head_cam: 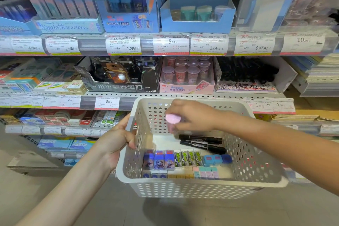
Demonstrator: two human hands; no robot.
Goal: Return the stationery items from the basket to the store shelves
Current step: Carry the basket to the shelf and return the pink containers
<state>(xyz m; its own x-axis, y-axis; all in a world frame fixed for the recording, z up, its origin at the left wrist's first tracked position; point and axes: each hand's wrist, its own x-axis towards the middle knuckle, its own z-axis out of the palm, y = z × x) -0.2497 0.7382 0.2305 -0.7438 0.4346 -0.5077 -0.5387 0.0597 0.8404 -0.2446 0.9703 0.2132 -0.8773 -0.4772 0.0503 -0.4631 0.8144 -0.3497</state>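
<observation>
Basket is white perforated plastic, held up in front of the shelves, and the left hand has it by the left rim with fingers curled round the edge, thumb on the outside. Right hand is over the far side of the basket, fingers pinched on a pink cup with a pale pink lid; it's blurry so can't make out much more, but it's up above the basket floor. Down in the basket: two black markers lying side by side, then a row with blue boxes, green-labelled packs and small blue sharpeners, and another row nearer the front wall that's partly hidden. On the middle shelf right behind there's a pink tray full of similar pink cups, next to a black display box.
</observation>
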